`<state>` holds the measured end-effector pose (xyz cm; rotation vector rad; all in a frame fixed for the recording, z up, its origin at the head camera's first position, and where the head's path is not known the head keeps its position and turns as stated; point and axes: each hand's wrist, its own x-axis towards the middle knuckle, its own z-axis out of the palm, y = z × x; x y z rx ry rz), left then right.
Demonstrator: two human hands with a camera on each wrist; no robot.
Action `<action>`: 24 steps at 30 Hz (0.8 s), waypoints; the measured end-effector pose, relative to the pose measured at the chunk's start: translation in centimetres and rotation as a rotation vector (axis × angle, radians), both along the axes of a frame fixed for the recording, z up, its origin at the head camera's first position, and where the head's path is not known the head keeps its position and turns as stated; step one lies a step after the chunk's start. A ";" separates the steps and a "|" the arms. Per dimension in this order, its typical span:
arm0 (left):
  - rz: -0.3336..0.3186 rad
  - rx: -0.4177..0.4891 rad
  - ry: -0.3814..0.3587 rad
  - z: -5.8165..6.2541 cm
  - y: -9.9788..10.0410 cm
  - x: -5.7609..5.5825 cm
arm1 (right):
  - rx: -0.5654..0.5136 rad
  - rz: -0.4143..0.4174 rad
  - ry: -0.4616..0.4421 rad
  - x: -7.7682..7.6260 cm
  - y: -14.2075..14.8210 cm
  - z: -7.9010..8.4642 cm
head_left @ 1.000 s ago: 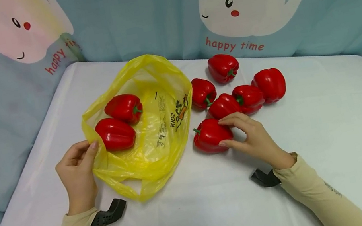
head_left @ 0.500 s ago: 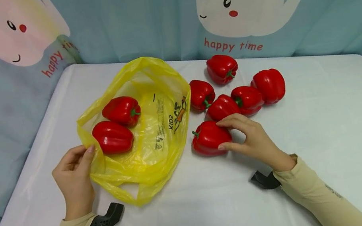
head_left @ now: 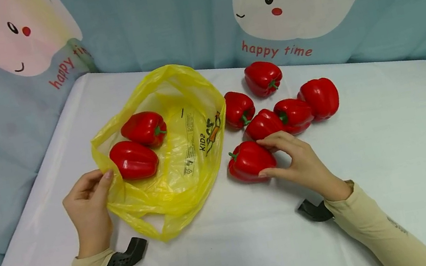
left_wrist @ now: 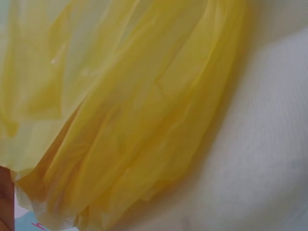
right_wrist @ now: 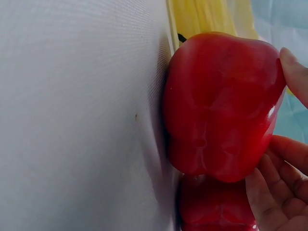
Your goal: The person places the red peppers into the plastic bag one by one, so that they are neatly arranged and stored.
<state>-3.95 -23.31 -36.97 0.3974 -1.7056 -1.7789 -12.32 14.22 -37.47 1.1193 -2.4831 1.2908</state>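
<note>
My left hand [head_left: 91, 210] pinches the left rim of a yellow plastic bag [head_left: 174, 206], which lies with its mouth spread. Two red bell peppers [head_left: 134, 160] are inside it. To the right of the bag, my right hand [head_left: 301, 164] grips another red bell pepper [head_left: 250, 162] between thumb and fingers, its green stem toward the bag. The right wrist view shows this bell pepper [right_wrist: 221, 106] against the white cloth, with fingertips on its side. Yellow folds of the bag [left_wrist: 144, 120] fill most of the left wrist view.
Several more red bell peppers [head_left: 295, 114] lie in a cluster behind my right hand, one farther back [head_left: 263, 78] near the table's far edge. A white cloth covers the table [head_left: 236, 262]. A blue printed curtain [head_left: 158, 19] hangs behind it.
</note>
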 end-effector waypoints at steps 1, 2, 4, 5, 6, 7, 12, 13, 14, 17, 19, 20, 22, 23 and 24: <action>0.003 0.000 -0.006 0.0 0.0 0.1 | -0.001 0.003 0.002 0.0 0.0 0.0; 0.005 -0.001 -0.012 0.1 -0.1 0.2 | -0.003 0.005 0.006 0.0 -0.1 0.0; 0.007 0.005 -0.016 0.1 -0.1 0.3 | -0.006 0.007 0.011 0.1 -0.2 -0.1; 0.006 0.009 -0.014 0.1 -0.1 0.3 | -0.005 0.006 0.011 0.1 -0.2 -0.2; 0.005 0.011 -0.010 0.1 -0.2 0.4 | -0.005 0.005 0.010 0.1 -0.2 -0.2; 0.003 0.013 -0.005 0.1 -0.2 0.4 | -0.003 0.004 0.008 0.2 -0.2 -0.3; -0.011 0.034 0.014 -0.1 -0.2 0.4 | 0.010 0.015 -0.009 0.4 -0.2 -0.5; -0.012 0.036 0.016 -0.1 -0.1 0.4 | 0.012 0.019 -0.016 0.4 -0.1 -0.6; -0.014 0.039 0.019 -0.2 -0.1 0.4 | 0.014 0.023 -0.020 0.5 -0.1 -0.6; -0.022 0.033 0.024 -0.1 0.0 0.3 | 0.018 0.030 -0.039 0.6 0.0 -0.5; -0.022 0.022 0.026 0.0 0.1 0.2 | 0.024 0.030 -0.041 0.6 0.0 -0.3; -0.023 0.020 0.026 0.1 0.1 0.2 | 0.029 0.031 -0.046 0.5 0.0 -0.1; -0.024 0.020 0.026 0.2 0.1 0.2 | 0.036 0.033 -0.053 0.4 0.0 0.0; -0.025 0.022 0.028 0.2 0.1 0.1 | 0.039 0.034 -0.056 0.4 0.0 0.1; -0.027 0.024 0.031 0.3 0.1 0.1 | 0.039 0.036 -0.060 0.3 0.0 0.1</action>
